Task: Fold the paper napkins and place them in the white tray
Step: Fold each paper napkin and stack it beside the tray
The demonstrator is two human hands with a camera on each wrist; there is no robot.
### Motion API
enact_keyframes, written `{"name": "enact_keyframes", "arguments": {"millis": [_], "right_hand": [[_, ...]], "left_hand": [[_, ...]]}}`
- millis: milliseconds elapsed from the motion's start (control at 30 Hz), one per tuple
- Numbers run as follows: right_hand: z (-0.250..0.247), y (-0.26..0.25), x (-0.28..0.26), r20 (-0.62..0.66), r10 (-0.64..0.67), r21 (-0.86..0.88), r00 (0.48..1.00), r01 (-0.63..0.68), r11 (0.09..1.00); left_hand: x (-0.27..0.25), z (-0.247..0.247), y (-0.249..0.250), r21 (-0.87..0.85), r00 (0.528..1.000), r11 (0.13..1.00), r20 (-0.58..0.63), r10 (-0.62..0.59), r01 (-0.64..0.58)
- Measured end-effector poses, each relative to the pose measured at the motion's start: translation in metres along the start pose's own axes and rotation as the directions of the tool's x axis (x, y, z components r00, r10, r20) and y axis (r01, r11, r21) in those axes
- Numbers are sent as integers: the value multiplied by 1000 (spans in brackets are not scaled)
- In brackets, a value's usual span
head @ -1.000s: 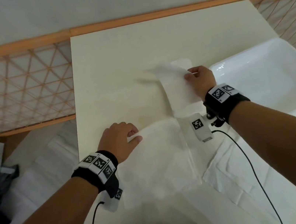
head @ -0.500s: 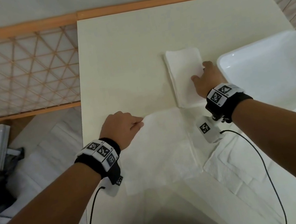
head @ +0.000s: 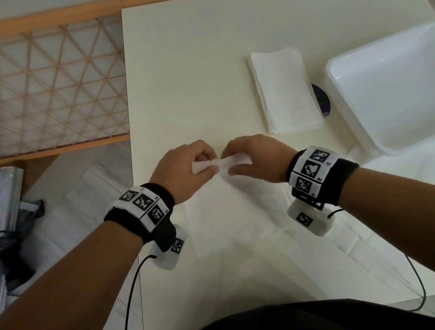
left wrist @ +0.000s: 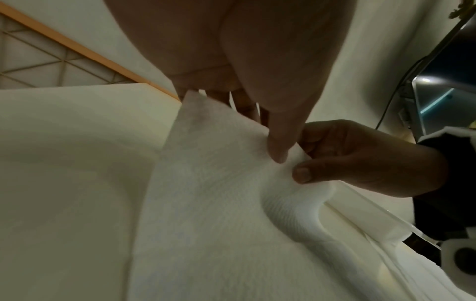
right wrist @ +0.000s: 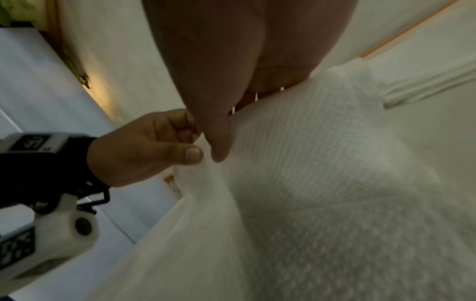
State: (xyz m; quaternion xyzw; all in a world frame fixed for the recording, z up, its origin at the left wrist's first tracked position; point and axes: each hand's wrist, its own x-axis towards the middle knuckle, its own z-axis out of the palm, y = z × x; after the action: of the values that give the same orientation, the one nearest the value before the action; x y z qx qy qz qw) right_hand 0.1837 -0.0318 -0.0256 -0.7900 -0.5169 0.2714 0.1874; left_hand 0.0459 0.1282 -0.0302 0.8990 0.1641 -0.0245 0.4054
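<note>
An unfolded white paper napkin [head: 232, 213] [left wrist: 219, 193] [right wrist: 322, 173] lies on the cream table [head: 181, 70] in front of me. My left hand [head: 204, 164] [left wrist: 276, 150] [right wrist: 190, 146] and right hand [head: 231, 162] [right wrist: 219, 150] [left wrist: 301, 163] meet at the middle of its far edge. Each pinches the paper between thumb and fingers and lifts that edge a little. A folded napkin [head: 284, 88] lies flat farther back on the right. Beside it stands the white tray [head: 343, 105], with nothing in it.
More flat white napkins [head: 364, 238] spread under my right forearm. A dark disc [head: 322, 99] peeks out between the folded napkin and the tray. A wooden lattice rail [head: 27, 89] runs along the left and back. The table's left edge [head: 134, 178] drops to the floor.
My right hand let go of the folded napkin and came back to the unfolded one. My left hand slid right along its far edge. Both now pinch that edge side by side.
</note>
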Motion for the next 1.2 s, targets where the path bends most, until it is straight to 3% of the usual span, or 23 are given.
{"name": "enact_keyframes", "arguments": {"millis": [133, 267, 467, 567, 700, 833, 967, 1000, 1067, 1133, 1200], "right_hand": [[-4, 2, -7, -88, 4, 78, 996, 3, 997], [-9, 8, -11, -129, 87, 108, 988, -73, 991], [-15, 8, -15, -170, 162, 103, 972, -146, 984], [-14, 10, -19, -226, 118, 92, 967, -100, 991], [-15, 2, -33, -312, -62, -7, 948, 63, 998], [-5, -8, -59, -189, -279, -106, 941, 263, 959], [27, -1, -78, 21, -265, -150, 964, 265, 952], [33, 1, -80, 56, -238, -142, 970, 243, 959], [41, 5, -82, 107, -180, -126, 978, 193, 973], [44, 7, -85, 134, -138, -116, 981, 154, 981], [45, 5, -88, 115, -102, -111, 988, 114, 987]], "left_hand": [[-13, -6, -15, -22, 996, 996, 4, -88, 88], [-21, -9, -29, 29, 986, 986, 8, -164, 164], [-26, -10, -40, 4, 980, 981, -36, -196, 196], [-25, -10, -42, 15, 980, 981, -53, -192, 193], [-21, -9, -42, 96, 984, 980, -17, -175, 175], [-18, -12, -40, 106, 988, 988, -117, -104, 116], [-13, -13, -29, 43, 950, 998, -310, -31, 47], [-14, -11, -24, 37, 955, 999, -298, -3, 15], [-19, -4, -13, 83, 982, 994, -164, 89, -76], [-28, 8, -5, 197, 984, 964, 69, 166, -176], [-36, 21, -2, 360, 949, 902, 282, 139, -239]]}}
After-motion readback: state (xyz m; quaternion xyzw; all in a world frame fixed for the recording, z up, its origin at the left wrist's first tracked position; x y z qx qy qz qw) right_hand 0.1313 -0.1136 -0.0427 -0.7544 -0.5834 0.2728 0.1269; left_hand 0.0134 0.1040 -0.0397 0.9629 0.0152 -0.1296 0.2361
